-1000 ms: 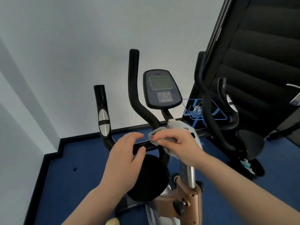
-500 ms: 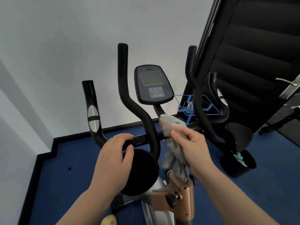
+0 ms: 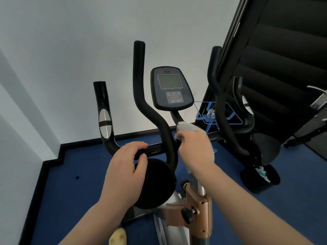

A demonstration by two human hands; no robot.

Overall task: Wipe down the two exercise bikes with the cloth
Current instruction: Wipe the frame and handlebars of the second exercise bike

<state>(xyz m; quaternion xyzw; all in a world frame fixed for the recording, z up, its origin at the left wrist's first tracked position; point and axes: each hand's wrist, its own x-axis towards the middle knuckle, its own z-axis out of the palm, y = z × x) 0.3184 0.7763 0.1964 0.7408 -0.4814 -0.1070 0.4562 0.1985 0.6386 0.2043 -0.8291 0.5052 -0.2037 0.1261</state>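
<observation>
Cloth (image 3: 177, 137) is bunched under our right hand (image 3: 195, 149), only a pale bit poking out at the fingertips, pressed against the top of the bike's center post just below the console (image 3: 170, 88). That grip looks closed around the cloth, though the hand's a bit blurry. Left hand (image 3: 126, 167) is curled over the horizontal handlebar (image 3: 155, 148) to the left, grip loosely wrapped on the bar with nothing else in it, seemingly steadying the bike. So we're mid-wipe on the first exercise bike (image 3: 191, 200), around the stem. Next up is probably the console and the upright grips, which need us reaching farther. We'd guess the second bike is the one at far right, mostly out of frame. Small black bin (image 3: 260, 181) sits on the blue carpet at right.
</observation>
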